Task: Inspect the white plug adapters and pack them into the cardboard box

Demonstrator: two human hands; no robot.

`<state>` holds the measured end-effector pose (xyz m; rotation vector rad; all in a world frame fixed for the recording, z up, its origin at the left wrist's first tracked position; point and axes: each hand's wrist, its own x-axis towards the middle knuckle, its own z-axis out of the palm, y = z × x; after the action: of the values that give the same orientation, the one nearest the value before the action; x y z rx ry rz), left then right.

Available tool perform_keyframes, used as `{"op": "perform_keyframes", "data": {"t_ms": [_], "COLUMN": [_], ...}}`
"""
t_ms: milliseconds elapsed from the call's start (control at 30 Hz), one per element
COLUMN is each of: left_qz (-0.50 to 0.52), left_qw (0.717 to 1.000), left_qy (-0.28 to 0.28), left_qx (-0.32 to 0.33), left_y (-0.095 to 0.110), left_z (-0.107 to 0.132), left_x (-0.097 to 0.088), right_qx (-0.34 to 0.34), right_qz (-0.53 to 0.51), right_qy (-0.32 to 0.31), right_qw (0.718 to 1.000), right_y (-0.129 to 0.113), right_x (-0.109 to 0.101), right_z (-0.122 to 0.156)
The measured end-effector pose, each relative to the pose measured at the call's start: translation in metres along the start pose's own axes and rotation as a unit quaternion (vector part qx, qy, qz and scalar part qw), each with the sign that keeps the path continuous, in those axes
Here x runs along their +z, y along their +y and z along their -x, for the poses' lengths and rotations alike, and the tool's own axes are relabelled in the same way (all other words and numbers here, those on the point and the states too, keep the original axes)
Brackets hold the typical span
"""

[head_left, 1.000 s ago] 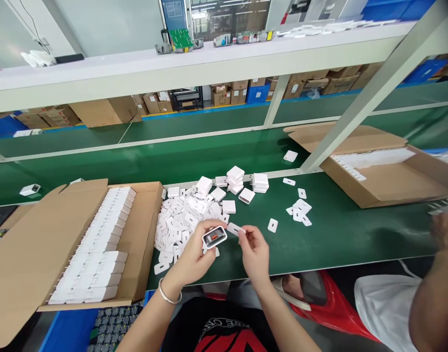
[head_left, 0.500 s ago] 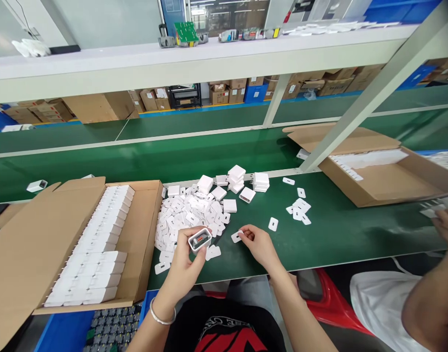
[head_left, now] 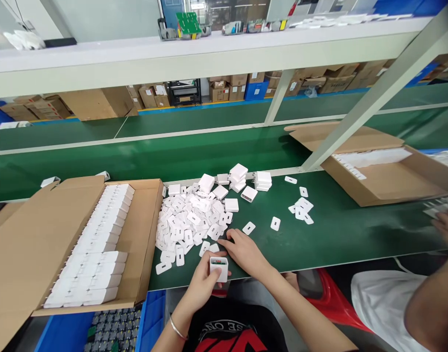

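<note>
My left hand [head_left: 203, 283] is closed around a white charger housing [head_left: 218, 268] with a red and green part showing inside, held near the front edge of the green bench [head_left: 337, 234]. My right hand [head_left: 243, 250] lies on the bench with its fingers curled at the edge of a heap of small white plastic plates [head_left: 189, 220]; whether they hold a plate is hidden. One plate [head_left: 248, 228] lies loose just past the fingers. Several white housings [head_left: 238, 181] are stacked behind the heap.
An open carton [head_left: 143, 234] at the left holds rows of white housings [head_left: 102, 239]. Another carton [head_left: 385, 171] sits at the right behind a slanted post [head_left: 370, 93]. A small group of plates [head_left: 300, 209] lies right of centre. A co-worker's hand [head_left: 447, 225] reaches in at far right.
My left hand has dropped toward me with the housing. My right hand has put down the plate it held and slid left to the edge of the heap.
</note>
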<state>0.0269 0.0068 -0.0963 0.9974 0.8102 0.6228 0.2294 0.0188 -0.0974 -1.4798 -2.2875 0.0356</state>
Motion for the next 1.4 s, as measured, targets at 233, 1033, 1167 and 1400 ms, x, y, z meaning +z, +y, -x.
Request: {"op": "perform_keyframes", "data": {"t_ms": [233, 1033, 1167, 1400], "left_qz": [-0.029, -0.222, -0.279, -0.328], "left_qw": [0.998, 0.911, 0.879, 0.835], "left_qy": [0.039, 0.142, 0.172, 0.183], "left_qx": [0.048, 0.318, 0.346, 0.402], "left_y": [0.003, 0.063, 0.073, 0.085], "left_z": [-0.004, 0.027, 0.032, 0.034], "left_x": [-0.01, 0.011, 0.013, 0.016], "right_qx": [-0.018, 0.201, 0.222, 0.229], "right_qz": [0.012, -0.28, -0.383, -0.578], "right_qy": [-0.007, 0.299, 0.367, 0.29], "right_qw": [1.0, 0.89, 0.818, 0.728], "right_y": [0.022, -0.02, -0.055, -0.088], "right_x": [-0.01, -0.068, -0.092, -0.111], "right_z": [0.016, -0.008, -0.002, -0.008]}}
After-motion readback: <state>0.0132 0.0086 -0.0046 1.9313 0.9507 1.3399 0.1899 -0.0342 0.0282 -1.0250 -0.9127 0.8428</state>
